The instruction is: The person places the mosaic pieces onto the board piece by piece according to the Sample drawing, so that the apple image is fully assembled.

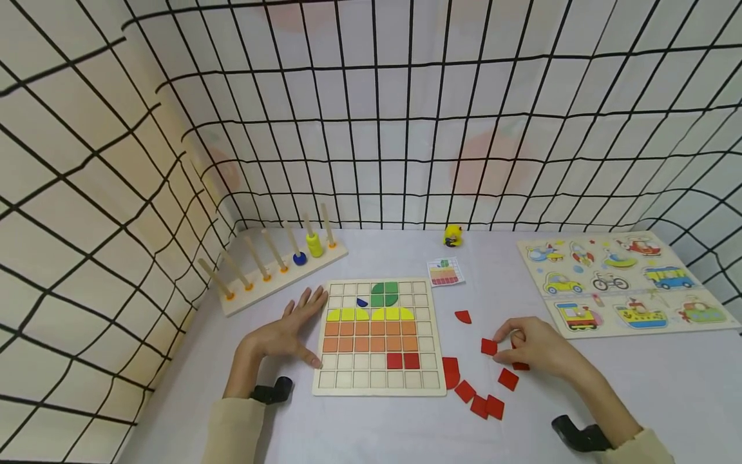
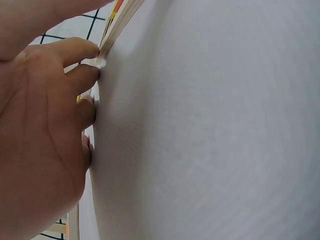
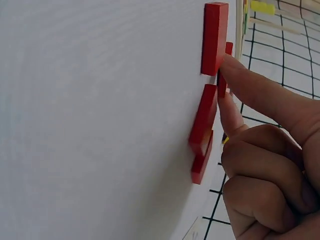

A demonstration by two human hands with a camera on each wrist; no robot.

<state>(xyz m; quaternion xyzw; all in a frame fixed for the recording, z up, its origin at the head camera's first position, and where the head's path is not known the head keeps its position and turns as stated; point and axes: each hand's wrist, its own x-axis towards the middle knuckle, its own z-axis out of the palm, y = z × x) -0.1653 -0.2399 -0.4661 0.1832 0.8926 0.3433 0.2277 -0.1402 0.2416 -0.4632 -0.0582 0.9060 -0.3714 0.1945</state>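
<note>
A wooden grid board (image 1: 373, 383) carries colored tiles: green leaf shapes (image 1: 384, 294), a small blue piece (image 1: 362, 302), a yellow row (image 1: 385, 314), orange squares (image 1: 377, 336) and two red squares (image 1: 402, 361). My left hand (image 1: 286, 332) lies spread at the board's left edge, thumb and fingertips touching it. To the right of the board, my right hand (image 1: 536, 348) pinches a red square tile (image 1: 489, 347) between thumb and index finger; the right wrist view shows this red tile (image 3: 223, 82) edge-on. Its other fingers (image 3: 260, 155) are curled in. Several loose red tiles (image 1: 508, 379) lie around it.
A small pattern card (image 1: 446, 272) lies beyond the board's upper right corner. At back left stands a peg rack (image 1: 278, 283) with blue and yellow beads. A vehicle puzzle board (image 1: 626, 283) lies at right, a yellow figurine (image 1: 453, 236) at the back. Black netting (image 1: 377, 116) surrounds the table.
</note>
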